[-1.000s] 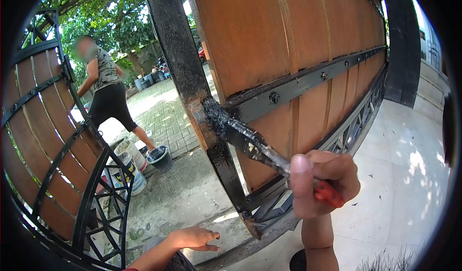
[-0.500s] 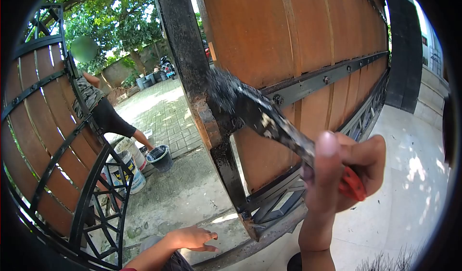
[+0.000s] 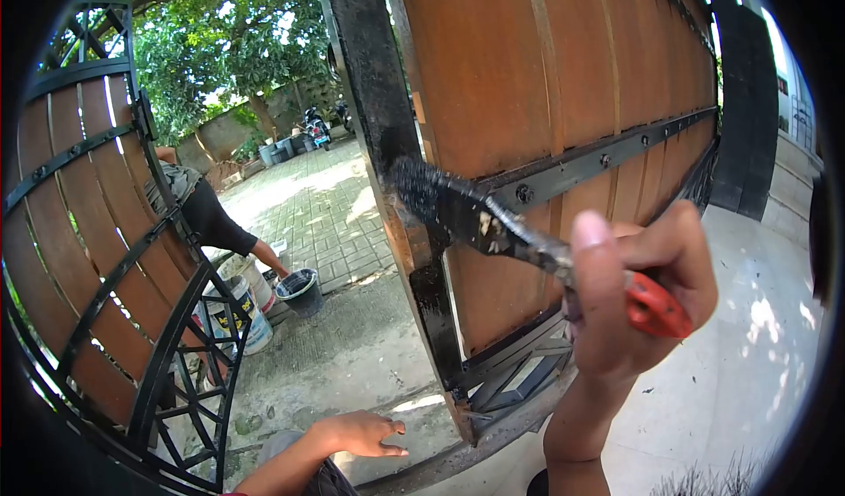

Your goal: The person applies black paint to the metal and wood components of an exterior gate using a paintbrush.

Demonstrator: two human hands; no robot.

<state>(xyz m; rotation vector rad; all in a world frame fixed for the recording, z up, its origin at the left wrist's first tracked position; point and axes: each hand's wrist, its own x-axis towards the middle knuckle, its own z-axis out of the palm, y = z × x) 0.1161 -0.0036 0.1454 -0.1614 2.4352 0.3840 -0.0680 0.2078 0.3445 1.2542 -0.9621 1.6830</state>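
My right hand (image 3: 638, 298) grips a paintbrush (image 3: 502, 223) by its red-ended handle. Black paint coats its bristles, which touch the metal edge post (image 3: 365, 82) of the wooden gate panel (image 3: 493, 65). Fresh black paint shines on the lower post, while a rusty brown patch shows beside the bristles. Low in the view, my left hand (image 3: 361, 433) hangs with fingers apart over the ground, holding nothing.
At left stands the other gate leaf (image 3: 88, 170), with a person (image 3: 211, 214) behind it. Near that person are a black bucket (image 3: 300, 292) and a white paint pail (image 3: 251, 324). A motorbike (image 3: 317, 128) is parked far back on the paving.
The brush has shifted slightly down along the post, with my right hand still around it. My view has turned a little, so the gate appears further right. My left hand stays nearly in place.
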